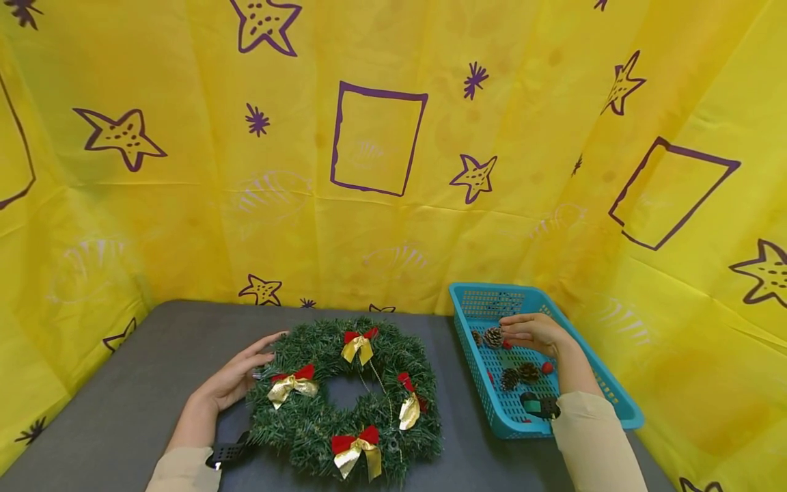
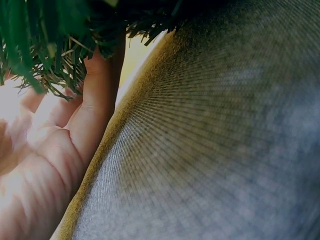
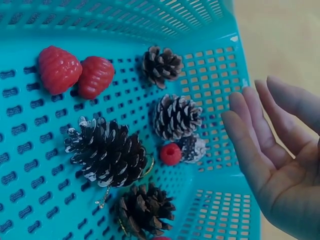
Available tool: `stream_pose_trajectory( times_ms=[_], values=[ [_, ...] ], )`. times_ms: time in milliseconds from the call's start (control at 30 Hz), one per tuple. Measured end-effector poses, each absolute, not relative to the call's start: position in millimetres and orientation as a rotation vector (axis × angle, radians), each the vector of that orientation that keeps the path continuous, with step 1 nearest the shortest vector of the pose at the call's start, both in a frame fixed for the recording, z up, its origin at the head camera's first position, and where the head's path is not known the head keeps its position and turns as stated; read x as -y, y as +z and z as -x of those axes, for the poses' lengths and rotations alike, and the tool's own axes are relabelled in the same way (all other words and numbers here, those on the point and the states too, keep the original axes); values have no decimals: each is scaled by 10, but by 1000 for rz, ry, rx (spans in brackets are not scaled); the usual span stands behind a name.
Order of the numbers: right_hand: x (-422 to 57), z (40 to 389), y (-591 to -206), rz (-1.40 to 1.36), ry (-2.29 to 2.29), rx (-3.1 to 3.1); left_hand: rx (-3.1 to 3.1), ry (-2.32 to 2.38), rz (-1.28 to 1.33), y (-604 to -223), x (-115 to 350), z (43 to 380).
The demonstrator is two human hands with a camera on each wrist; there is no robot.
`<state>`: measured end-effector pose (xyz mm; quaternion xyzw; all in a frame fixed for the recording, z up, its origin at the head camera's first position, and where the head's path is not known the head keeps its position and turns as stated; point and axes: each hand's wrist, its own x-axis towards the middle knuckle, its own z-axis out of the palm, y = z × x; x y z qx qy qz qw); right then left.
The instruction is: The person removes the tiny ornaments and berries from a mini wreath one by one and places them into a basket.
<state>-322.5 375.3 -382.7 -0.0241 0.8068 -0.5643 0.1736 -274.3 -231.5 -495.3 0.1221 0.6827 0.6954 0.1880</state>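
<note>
A green artificial wreath [image 1: 301, 427] lies on the dark table, with several red and gold bows [image 1: 294, 386] fixed around it. At its left edge rests my left hand [image 1: 230, 383], fingers extended along the needles; in the left wrist view its fingertips are partly hidden by greenery. My right hand [image 1: 535, 333] hovers over the blue basket [image 1: 609, 393], fingers loosely extended and holding nothing. Inside, the right wrist view shows a large white-tipped pinecone [image 3: 107, 155], a brown pinecone [image 3: 145, 210], more small pinecones [image 3: 175, 117], two red raspberry-like ornaments [image 3: 59, 70] and a small red ball [image 3: 171, 154].
The dark grey table [image 1: 123, 389] carries the wreath at centre and the basket at right. Yellow cloth [image 1: 381, 225] printed with purple stars and frames hangs behind and along both sides. A thin gold cord [image 1: 376, 374] lies across the wreath's right part.
</note>
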Motion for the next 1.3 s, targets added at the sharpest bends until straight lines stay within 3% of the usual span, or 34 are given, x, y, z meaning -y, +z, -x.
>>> stream_pose_trajectory(
  times_ms=[433, 900, 1300],
  values=[
    [-3560, 3138, -3601, 116, -1711, -2296, -2104, 1749, -363, -4771, 2368, 2690],
    [-2882, 2755, -3229, 257, -1615, -2567, -2679, 1231, -363, -4143, 2190, 2549],
    [-2015, 2376, -3533, 443, -1130, -2998, -3123, 850, -362, -3882, 1625, 2257]
  ],
)
